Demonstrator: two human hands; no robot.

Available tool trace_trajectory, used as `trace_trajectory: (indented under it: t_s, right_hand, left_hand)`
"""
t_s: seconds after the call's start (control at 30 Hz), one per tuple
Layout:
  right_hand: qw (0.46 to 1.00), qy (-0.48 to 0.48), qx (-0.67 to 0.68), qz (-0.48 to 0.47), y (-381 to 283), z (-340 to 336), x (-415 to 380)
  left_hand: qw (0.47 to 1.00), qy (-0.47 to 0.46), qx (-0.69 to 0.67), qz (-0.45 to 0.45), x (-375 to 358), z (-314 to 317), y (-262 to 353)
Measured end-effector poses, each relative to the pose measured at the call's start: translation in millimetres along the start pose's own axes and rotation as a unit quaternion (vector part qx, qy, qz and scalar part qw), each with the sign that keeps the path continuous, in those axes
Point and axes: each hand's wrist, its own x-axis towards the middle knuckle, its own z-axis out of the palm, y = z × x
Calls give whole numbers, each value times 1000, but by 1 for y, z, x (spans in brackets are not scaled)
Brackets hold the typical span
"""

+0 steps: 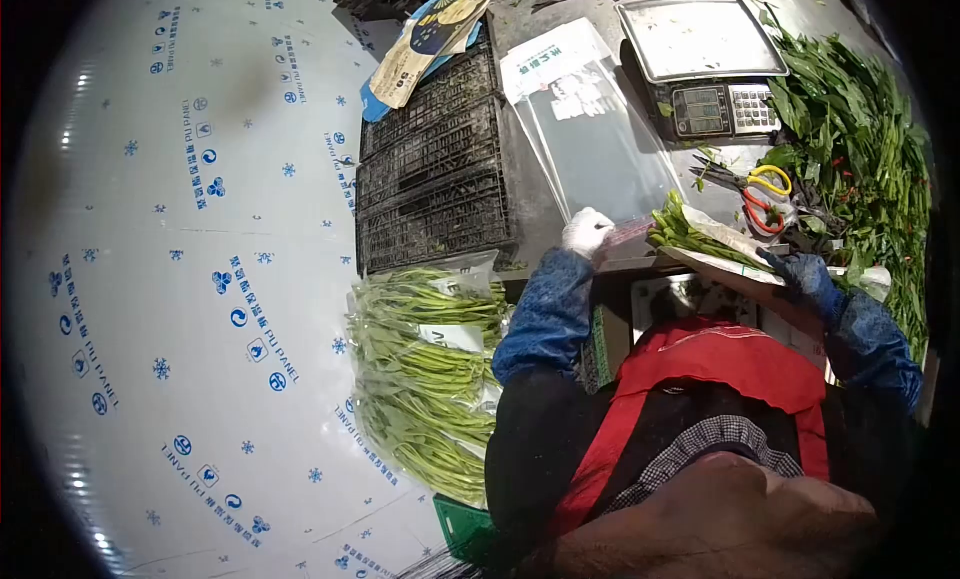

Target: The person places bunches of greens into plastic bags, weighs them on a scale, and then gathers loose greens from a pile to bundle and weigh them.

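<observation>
My left hand (pixel 587 232), in a white glove, is closed at the lower edge of a stack of clear plastic bags (pixel 610 144), pinching a bag's edge by a pinkish strip. My right hand (pixel 808 279), in a dark blue glove, grips a bunch of green leafy vegetables (pixel 690 235) partly wrapped in white paper. The cut stems point left, towards the bags, and the wrapped part lies against my forearm. Some of the right fingers are hidden. Beyond this bunch lie scissors (pixel 765 194) with yellow and red handles.
A digital scale (pixel 710 109) with a bright pan stands at the back. Loose greens (pixel 870 159) are heaped along the right. Black crates (pixel 430 179) carry a paper bag (pixel 430 44) at left. Below them are bagged greens (pixel 425 379). A white panel wall (pixel 200 309) fills the left.
</observation>
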Motion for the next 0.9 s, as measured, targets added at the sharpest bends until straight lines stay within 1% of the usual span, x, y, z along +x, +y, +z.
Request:
trace_trajectory:
  t_s: [0.07, 0.1, 0.13, 0.2, 0.23, 0.3, 0.33, 0.4, 0.43, 0.5, 0.53, 0.57, 0.6, 0.63, 0.67, 0.73, 0.77, 0.8, 0.87, 0.9]
  right_hand:
    - [1000, 11, 18, -19, 0, -1, 2]
    - [1000, 10, 18, -19, 0, 1, 1]
    - [1000, 9, 20, -16, 3, 4, -1]
    - [1000, 9, 22, -15, 1, 4, -2]
    - [999, 10, 40, -23, -2, 1, -2]
    - [998, 6, 54, -28, -4, 6, -2]
    - [998, 10, 52, -30, -4, 8, 1]
    - [998, 5, 54, -45, -7, 13, 5]
    - [997, 4, 53, -52, -8, 14, 8]
    - [996, 0, 53, -68, -11, 15, 14]
    - [992, 37, 75, -96, -13, 14, 17]
    - [991, 41, 79, -99, -14, 15, 18]
    - [991, 44, 82, -101, -14, 16, 18]
    - [986, 84, 82, -121, -12, 21, 20]
    - [986, 87, 78, -122, -11, 21, 22]
    - [995, 10, 75, -72, -12, 19, 23]
    - [989, 61, 88, -98, -14, 18, 28]
    - [989, 65, 86, -100, -21, 13, 34]
    - [999, 2, 46, 25, -31, 7, 40]
    - [991, 93, 98, -10, -24, 16, 42]
  left_hand:
    - [994, 50, -94, 3, 15, 23, 3]
    - [999, 24, -12, 23, 21, 27, 7]
    - [999, 25, -12, 23, 29, 26, 9]
    - [984, -109, 117, 76, 42, 34, -5]
    - [984, -106, 118, 78, 44, 42, -14]
    - [994, -39, 94, 37, 45, 56, -32]
    - [994, -35, 96, 39, 46, 49, -23]
    - [993, -39, 113, 2, 34, 32, 12]
    - [991, -18, 127, -38, 31, 37, 16]
    - [973, -65, 218, -24, 34, 44, 18]
    - [980, -19, 197, 3, 37, 54, 5]
    - [980, -16, 199, 4, 45, 50, -2]
    - [990, -20, 138, 3, 55, 45, -9]
    - [997, -24, 76, 3, 62, 37, -11]
    - [997, 26, 41, -55, 67, 21, -4]
    - [994, 105, -28, 5, 65, -9, 7]
    - [998, 63, -17, -7, 69, -23, 14]
    - [998, 66, -14, -4, 70, -29, 19]
    - [997, 34, -64, 40, 71, -35, 26]
    - [997, 35, -62, 43, 70, -36, 29]
